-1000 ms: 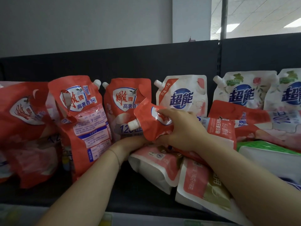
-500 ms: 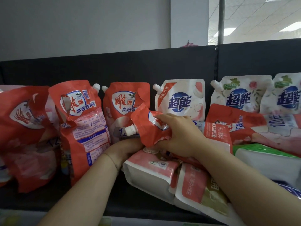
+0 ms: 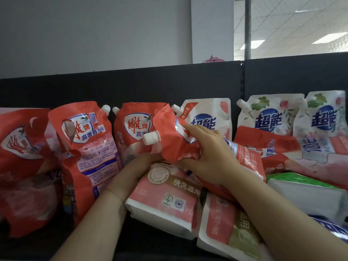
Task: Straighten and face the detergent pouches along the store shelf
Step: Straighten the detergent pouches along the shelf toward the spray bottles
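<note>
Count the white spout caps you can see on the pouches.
5: red pouch's cap, next red pouch's, held pouch's, white pouch's, floral pouch's. Others may be hidden.

Dim shelf, bright ceiling beyond

Ceiling light panels [image 3: 252,45] glare at upper right; pouches [image 3: 22,166] at the left edge blur; wide-angle bending at edges.

Toppled pouches [image 3: 231,232] crowd the shelf [image 3: 150,240] front.

My left hand [image 3: 143,166] is half buried under the crumpled red spouted pouch [image 3: 175,140], so I can't see its fingers. The far-left red pouch [image 3: 22,147] is cut by the frame edge and blurred. The small back-label print on the neighbouring red pouch [image 3: 96,159] is unreadable.
</note>
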`<state>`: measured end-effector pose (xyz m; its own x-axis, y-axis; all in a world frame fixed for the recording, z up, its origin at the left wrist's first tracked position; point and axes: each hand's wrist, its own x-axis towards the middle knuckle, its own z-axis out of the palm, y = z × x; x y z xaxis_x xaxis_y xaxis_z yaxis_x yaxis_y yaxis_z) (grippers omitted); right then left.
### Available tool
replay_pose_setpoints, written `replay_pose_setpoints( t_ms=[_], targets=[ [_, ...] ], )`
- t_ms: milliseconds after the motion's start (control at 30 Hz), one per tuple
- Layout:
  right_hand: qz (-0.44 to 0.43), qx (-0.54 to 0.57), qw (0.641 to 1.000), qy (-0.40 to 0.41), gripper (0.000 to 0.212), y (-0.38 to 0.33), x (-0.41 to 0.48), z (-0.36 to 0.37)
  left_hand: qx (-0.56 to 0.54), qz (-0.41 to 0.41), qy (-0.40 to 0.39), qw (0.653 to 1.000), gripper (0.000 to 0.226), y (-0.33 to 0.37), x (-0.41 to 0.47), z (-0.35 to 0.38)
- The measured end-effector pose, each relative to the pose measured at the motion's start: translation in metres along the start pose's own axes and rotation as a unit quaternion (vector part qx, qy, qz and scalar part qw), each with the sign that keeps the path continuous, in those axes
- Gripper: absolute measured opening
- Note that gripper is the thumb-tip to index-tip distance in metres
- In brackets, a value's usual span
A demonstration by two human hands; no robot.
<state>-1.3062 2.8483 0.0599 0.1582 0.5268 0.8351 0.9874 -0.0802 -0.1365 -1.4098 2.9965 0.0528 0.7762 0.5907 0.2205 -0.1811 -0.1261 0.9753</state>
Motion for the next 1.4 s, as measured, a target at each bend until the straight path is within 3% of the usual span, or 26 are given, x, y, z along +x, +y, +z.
replay_pose_setpoints(
  t_ms=[33, 67, 167, 267, 400, 533, 667, 833, 1067, 1133, 1200, 1300, 1400],
  targets=[
    [0.005, 0.003, 1.0, 0.014, 0.08, 0.001, 0.0, -0.001, -0.009, 0.011, 0.013, 1.0, 0.004, 0.003, 0.001, -0.001],
    [0.004, 0.0, 1.0, 0.025, 0.08, 0.001, -0.001, -0.001, -0.018, 0.032, 0.03, 0.999, 0.015, 0.005, 0.001, -0.006],
    [-0.023, -0.038, 0.997, 0.062, 0.076, 0.001, -0.001, 0.002, -0.053, 0.142, 0.124, 0.981, 0.015, -0.001, 0.006, -0.018],
    [-0.035, -0.051, 0.992, 0.107, 0.072, 0.002, 0.002, 0.008, 0.03, 0.242, 0.187, 0.952, 0.018, -0.012, 0.009, -0.008],
    [-0.015, 0.006, 0.981, 0.192, 0.07, 0.0, 0.011, 0.01, 0.103, 0.269, 0.309, 0.906, 0.025, -0.019, 0.014, -0.005],
    [0.02, 0.071, 0.957, 0.282, 0.064, -0.007, 0.019, 0.012, 0.132, 0.314, 0.316, 0.886, 0.018, -0.022, 0.013, -0.005],
    [0.089, 0.179, 0.928, 0.314, 0.048, -0.008, 0.021, 0.013, 0.14, 0.357, 0.311, 0.869, 0.025, -0.022, 0.009, -0.004],
    [0.112, 0.299, 0.935, 0.154, 0.053, -0.009, 0.02, 0.033, 0.153, 0.365, 0.329, 0.857, 0.028, -0.024, 0.01, -0.006],
    [0.107, 0.205, 0.973, 0.0, 0.057, -0.014, 0.014, 0.034, 0.162, 0.376, 0.303, 0.86, 0.03, -0.027, 0.005, -0.008],
    [0.133, 0.125, 0.981, -0.059, 0.073, -0.021, 0.01, 0.022, 0.158, 0.38, 0.293, 0.863, 0.028, -0.027, 0.004, -0.01],
    [0.184, 0.071, 0.962, -0.192, 0.096, -0.022, 0.007, 0.009, 0.162, 0.382, 0.292, 0.862, 0.023, -0.029, 0.005, -0.012],
    [0.218, 0.005, 0.886, -0.408, 0.126, -0.026, 0.004, -0.006, 0.147, 0.381, 0.269, 0.872, 0.017, -0.032, 0.004, -0.015],
    [0.192, -0.074, 0.857, -0.472, 0.145, -0.031, 0.003, -0.005, 0.115, 0.377, 0.251, 0.884, 0.018, -0.033, 0.002, -0.013]
  ],
)
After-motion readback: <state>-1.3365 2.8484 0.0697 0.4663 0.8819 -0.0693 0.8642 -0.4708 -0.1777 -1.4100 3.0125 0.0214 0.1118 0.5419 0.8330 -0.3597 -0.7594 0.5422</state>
